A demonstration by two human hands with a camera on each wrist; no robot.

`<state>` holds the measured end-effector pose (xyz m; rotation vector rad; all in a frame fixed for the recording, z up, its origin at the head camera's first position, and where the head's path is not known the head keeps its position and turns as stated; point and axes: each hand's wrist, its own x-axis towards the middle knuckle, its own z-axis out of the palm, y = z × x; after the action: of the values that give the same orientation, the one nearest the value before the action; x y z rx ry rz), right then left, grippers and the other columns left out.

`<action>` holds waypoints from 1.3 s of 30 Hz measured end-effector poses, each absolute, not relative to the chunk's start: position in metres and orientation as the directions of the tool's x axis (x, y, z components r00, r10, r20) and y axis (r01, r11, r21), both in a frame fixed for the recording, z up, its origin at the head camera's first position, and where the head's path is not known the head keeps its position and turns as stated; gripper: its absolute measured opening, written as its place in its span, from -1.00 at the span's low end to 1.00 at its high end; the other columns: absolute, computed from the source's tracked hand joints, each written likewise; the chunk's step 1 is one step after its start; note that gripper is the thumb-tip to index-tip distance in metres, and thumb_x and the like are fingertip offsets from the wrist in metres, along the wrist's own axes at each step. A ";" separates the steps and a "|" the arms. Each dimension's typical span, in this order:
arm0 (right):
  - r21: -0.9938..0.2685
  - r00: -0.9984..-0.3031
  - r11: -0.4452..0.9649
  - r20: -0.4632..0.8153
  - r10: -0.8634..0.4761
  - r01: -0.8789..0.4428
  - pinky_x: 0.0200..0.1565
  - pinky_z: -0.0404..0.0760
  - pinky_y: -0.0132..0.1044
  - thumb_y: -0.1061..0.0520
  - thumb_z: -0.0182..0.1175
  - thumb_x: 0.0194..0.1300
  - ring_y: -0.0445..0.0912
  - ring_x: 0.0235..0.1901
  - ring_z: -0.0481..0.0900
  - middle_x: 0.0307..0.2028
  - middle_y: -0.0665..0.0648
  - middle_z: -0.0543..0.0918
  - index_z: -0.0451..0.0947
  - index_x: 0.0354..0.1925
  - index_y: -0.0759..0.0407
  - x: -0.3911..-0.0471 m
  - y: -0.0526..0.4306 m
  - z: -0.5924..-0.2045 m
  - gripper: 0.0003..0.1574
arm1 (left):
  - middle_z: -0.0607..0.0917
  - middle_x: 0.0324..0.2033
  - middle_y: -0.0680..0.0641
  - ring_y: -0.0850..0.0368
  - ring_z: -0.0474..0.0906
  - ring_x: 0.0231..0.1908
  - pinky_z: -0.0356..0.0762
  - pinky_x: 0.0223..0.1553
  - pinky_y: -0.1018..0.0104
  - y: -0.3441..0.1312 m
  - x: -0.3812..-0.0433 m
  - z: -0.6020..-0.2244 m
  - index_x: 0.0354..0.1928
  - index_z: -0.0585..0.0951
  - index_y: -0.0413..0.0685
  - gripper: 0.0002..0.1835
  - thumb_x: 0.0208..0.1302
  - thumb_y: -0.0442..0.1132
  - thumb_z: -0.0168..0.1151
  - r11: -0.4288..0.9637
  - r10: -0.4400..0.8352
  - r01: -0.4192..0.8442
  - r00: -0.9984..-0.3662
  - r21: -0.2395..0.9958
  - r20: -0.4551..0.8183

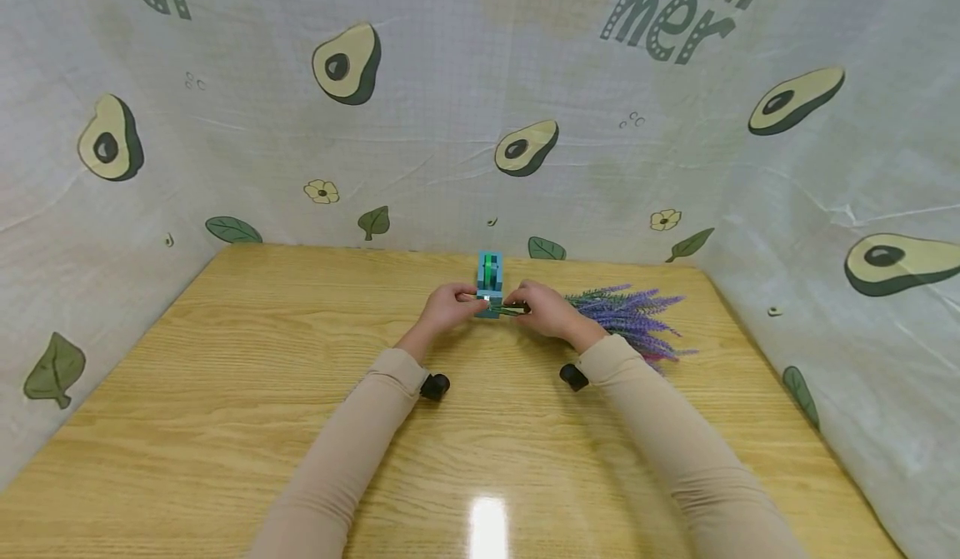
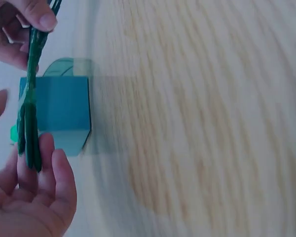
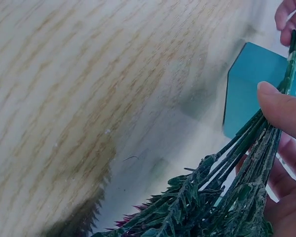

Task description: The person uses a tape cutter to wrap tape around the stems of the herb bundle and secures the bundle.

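A bunch of purple lavender (image 1: 633, 319), likely artificial, lies to the right of centre with its green stems (image 2: 34, 54) pointing left. My right hand (image 1: 551, 311) grips the gathered stems between thumb and fingers. My left hand (image 1: 446, 307) is at the stem ends; in the left wrist view its fingers (image 2: 47, 163) lie by the ends and its thumb stands apart from them. A shiny clear band, apparently tape, shows around the stems. Just behind the hands stands a blue tape dispenser (image 1: 483, 261) with a green roll core (image 1: 488, 272).
The wooden table (image 1: 300, 359) extends on both sides and towards me. A pale cloth (image 1: 450, 67) printed with avocados and leaves hangs behind it and along the sides. Black wrist cameras (image 1: 435, 387) sit under both cuffs.
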<state>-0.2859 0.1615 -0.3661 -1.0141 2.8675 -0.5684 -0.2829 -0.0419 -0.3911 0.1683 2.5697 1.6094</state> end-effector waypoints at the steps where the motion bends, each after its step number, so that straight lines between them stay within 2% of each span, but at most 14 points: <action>1: -0.356 -0.783 0.716 0.080 -0.617 -0.600 -0.24 0.49 -0.14 0.33 0.26 0.17 -0.02 -0.31 0.46 -0.23 0.21 0.50 0.56 0.00 0.28 -0.286 0.162 -0.366 -0.62 | 0.63 -0.18 -0.16 0.01 0.57 -0.21 0.52 -0.16 0.18 -0.040 -0.283 -0.391 0.07 0.54 -0.22 -0.53 0.19 -0.10 0.30 0.434 0.130 0.028 -0.991 0.900 -0.032; 4: -0.353 -0.780 0.714 0.086 -0.619 -0.605 -0.25 0.48 -0.15 0.34 0.26 0.17 -0.02 -0.32 0.45 -0.23 0.21 0.50 0.56 0.00 0.29 -0.287 0.163 -0.367 -0.63 | 0.65 -0.22 -0.17 0.00 0.60 -0.26 0.55 -0.21 0.19 -0.034 -0.283 -0.391 0.00 0.56 -0.23 -0.53 0.16 -0.05 0.33 0.436 0.060 0.005 -0.998 0.900 -0.023; 6: -0.353 -0.778 0.711 0.088 -0.622 -0.609 -0.26 0.48 -0.16 0.34 0.26 0.17 -0.03 -0.33 0.44 -0.24 0.21 0.50 0.57 0.00 0.29 -0.287 0.163 -0.367 -0.63 | 0.66 -0.25 -0.18 -0.01 0.62 -0.29 0.56 -0.24 0.21 -0.030 -0.283 -0.391 -0.04 0.57 -0.26 -0.56 0.14 -0.09 0.35 0.412 0.020 -0.018 -0.999 0.911 -0.029; 13: -0.338 -0.757 0.697 0.079 -0.649 -0.633 -0.28 0.47 -0.19 0.33 0.27 0.16 -0.02 -0.34 0.45 -0.28 0.16 0.50 0.59 -0.03 0.28 -0.287 0.160 -0.370 -0.65 | 0.62 -0.24 -0.23 0.02 0.62 -0.32 0.59 -0.20 0.20 -0.026 -0.289 -0.396 -0.12 0.61 -0.36 -0.66 0.01 -0.44 0.40 0.097 -0.068 -0.173 -0.984 0.980 -0.167; 16: -0.342 -0.743 0.689 0.045 -0.668 -0.639 -0.27 0.47 -0.20 0.32 0.27 0.17 -0.01 -0.32 0.46 -0.28 0.15 0.51 0.60 -0.03 0.28 -0.286 0.159 -0.372 -0.65 | 0.57 -0.22 -0.20 0.03 0.56 -0.31 0.60 -0.22 0.21 -0.028 -0.288 -0.398 -0.09 0.59 -0.33 -0.62 -0.02 -0.50 0.40 0.086 -0.062 -0.191 -0.981 0.978 -0.186; 18: -0.355 -0.745 0.688 0.035 -0.667 -0.633 -0.26 0.48 -0.20 0.33 0.27 0.17 0.00 -0.30 0.47 -0.26 0.15 0.53 0.60 -0.03 0.28 -0.285 0.160 -0.371 -0.65 | 0.53 -0.23 -0.21 0.00 0.54 -0.30 0.60 -0.23 0.18 -0.030 -0.285 -0.400 -0.06 0.55 -0.30 -0.58 -0.02 -0.48 0.41 0.094 -0.029 -0.172 -0.985 0.981 -0.170; 21: -0.375 -0.756 0.693 0.037 -0.653 -0.616 -0.19 0.53 -0.17 0.36 0.25 0.16 0.02 -0.22 0.53 -0.19 0.17 0.59 0.60 -0.03 0.27 -0.284 0.162 -0.367 -0.65 | 0.52 -0.25 -0.18 -0.03 0.53 -0.28 0.60 -0.24 0.18 -0.034 -0.284 -0.401 -0.12 0.51 -0.25 -0.62 0.00 -0.42 0.42 0.174 0.048 -0.071 -0.996 0.982 -0.081; 27: -0.393 -0.761 0.696 0.015 -0.649 -0.601 -0.07 0.54 -0.11 0.39 0.23 0.17 0.05 -0.08 0.57 -0.07 0.21 0.62 0.57 0.01 0.28 -0.277 0.164 -0.354 -0.61 | 0.64 -0.32 -0.07 0.06 0.57 -0.29 0.56 -0.25 0.26 -0.045 -0.281 -0.399 -0.29 0.66 -0.18 -0.84 0.07 -0.31 0.39 0.386 0.230 0.170 -0.970 0.907 0.083; 31: -0.360 -0.744 0.690 0.016 -0.668 -0.628 -0.10 0.56 -0.15 0.38 0.24 0.16 0.02 -0.11 0.59 -0.09 0.20 0.63 0.58 0.00 0.29 -0.272 0.163 -0.348 -0.62 | 0.64 -0.30 0.00 0.11 0.54 -0.31 0.53 -0.23 0.30 -0.048 -0.277 -0.394 -0.22 0.70 -0.11 -0.84 0.14 -0.26 0.33 0.475 0.337 0.228 -0.939 0.850 0.063; 34: -0.330 -0.726 0.681 0.019 -0.688 -0.654 -0.12 0.57 -0.16 0.37 0.26 0.15 0.02 -0.14 0.60 -0.10 0.20 0.64 0.59 -0.01 0.29 -0.267 0.162 -0.343 -0.62 | 0.62 -0.28 -0.01 0.11 0.49 -0.35 0.49 -0.29 0.32 -0.051 -0.273 -0.388 -0.16 0.67 -0.13 -0.82 0.24 -0.25 0.24 0.515 0.417 0.262 -0.908 0.817 0.028; 39: -0.314 -0.710 0.671 0.015 -0.704 -0.672 -0.12 0.57 -0.17 0.36 0.27 0.15 0.02 -0.12 0.59 -0.11 0.19 0.65 0.60 -0.02 0.29 -0.260 0.162 -0.338 -0.63 | 0.54 -0.30 -0.03 0.16 0.38 -0.40 0.38 -0.36 0.36 -0.056 -0.269 -0.384 -0.10 0.56 -0.22 -0.79 0.38 -0.24 0.06 0.540 0.570 0.333 -0.820 0.773 -0.045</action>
<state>-0.2598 0.1620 -0.3384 -1.1450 2.7728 -0.4555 -0.2689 -0.0560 -0.3835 0.7512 2.4888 1.1580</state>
